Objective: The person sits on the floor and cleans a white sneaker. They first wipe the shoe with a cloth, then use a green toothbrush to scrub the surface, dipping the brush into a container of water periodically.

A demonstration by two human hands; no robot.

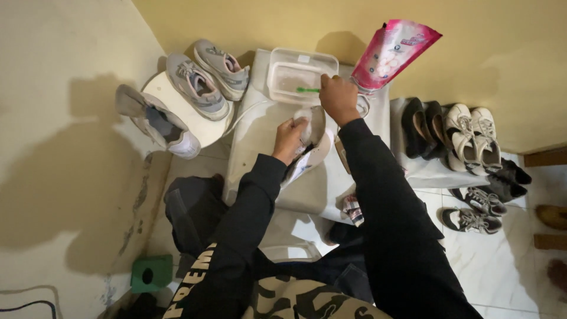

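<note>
1. Left hand [289, 137] grips a white shoe [310, 145] by its opening, over the tabletop [260, 142].
2. Right hand [338, 97] is closed on a green brush [307, 90] at the plastic tub [298, 74].
3. The shoe looks light, soft-sided; best gripped inside the collar.

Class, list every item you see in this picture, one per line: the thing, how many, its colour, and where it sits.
white shoe: one, white, on the pale cloth, held
green brush: one, green, over the tub
plastic tub: one, clear, top of the cloth
refill pouch: one, pink, right of the tub
grey trainers: two, grey, on the round stool
grey shoe: one, stool's left edge
shoe rack: one, white, right, holding several pairs
green box: one, floor, lower left
left hand: on the white shoe
right hand: holding the green brush
</note>
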